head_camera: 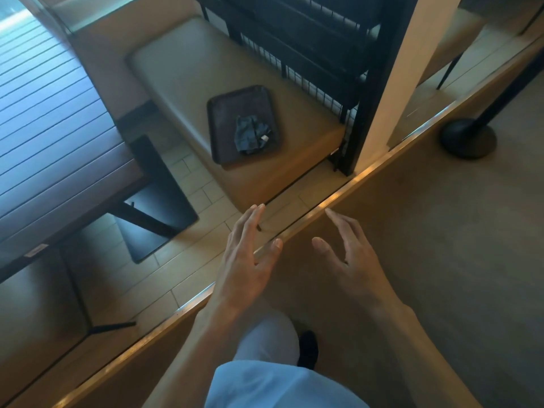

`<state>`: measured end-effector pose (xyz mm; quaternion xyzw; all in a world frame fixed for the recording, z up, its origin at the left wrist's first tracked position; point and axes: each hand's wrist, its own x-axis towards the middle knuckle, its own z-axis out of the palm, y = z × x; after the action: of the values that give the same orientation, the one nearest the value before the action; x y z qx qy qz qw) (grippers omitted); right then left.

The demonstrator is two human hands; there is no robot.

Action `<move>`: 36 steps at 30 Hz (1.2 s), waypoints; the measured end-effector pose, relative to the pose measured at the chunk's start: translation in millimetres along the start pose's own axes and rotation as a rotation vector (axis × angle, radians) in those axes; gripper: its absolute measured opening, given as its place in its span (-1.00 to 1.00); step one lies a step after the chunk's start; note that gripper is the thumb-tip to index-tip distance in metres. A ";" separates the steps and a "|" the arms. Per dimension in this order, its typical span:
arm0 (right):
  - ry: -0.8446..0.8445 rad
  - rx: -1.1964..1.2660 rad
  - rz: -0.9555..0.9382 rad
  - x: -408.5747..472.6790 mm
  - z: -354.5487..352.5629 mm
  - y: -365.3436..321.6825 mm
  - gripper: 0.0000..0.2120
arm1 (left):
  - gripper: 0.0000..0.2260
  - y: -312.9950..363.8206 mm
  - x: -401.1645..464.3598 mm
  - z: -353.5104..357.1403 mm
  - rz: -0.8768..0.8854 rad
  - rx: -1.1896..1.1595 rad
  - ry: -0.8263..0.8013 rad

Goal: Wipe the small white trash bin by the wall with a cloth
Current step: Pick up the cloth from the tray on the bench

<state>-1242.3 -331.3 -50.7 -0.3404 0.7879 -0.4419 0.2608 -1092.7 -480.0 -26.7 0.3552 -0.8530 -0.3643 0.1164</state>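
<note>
Two bare hands reach forward, empty: left hand [247,257] and right hand [350,254], fingers spread apart and relaxed. Farther off, one dark crumpled cloth [252,134] lies on one dark tray [223,113] atop a tan bench [176,72]. The trash bin is out of view.

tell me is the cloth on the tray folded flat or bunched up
Bunched up. The dark cloth lies in a crumpled, uneven heap on the dark tray, with creases and a small white tag showing.

Your left hand [245,260] and right hand [350,257] hover with fingers spread and empty, over the floor strip [347,195]. Far beyond, a dark cloth [251,134] lies on a tray [226,113] atop the bench [182,72].
</note>
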 end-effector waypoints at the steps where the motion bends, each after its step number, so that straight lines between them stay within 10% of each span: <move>1: 0.003 -0.007 0.000 5.4 -4.3 2.2 -0.36 | -0.41 1.2 6.4 2.5 0.001 0.003 -0.001; 36: -0.211 -0.123 -0.138 394.3 -86.2 -2.8 -0.43 | -0.39 9.6 352.7 23.3 -0.148 -0.046 0.205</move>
<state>-1552.0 -590.1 -50.8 -0.4536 0.7566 -0.3714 0.2898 -1362.5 -706.4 -57.6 0.4497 -0.7996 -0.3529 0.1840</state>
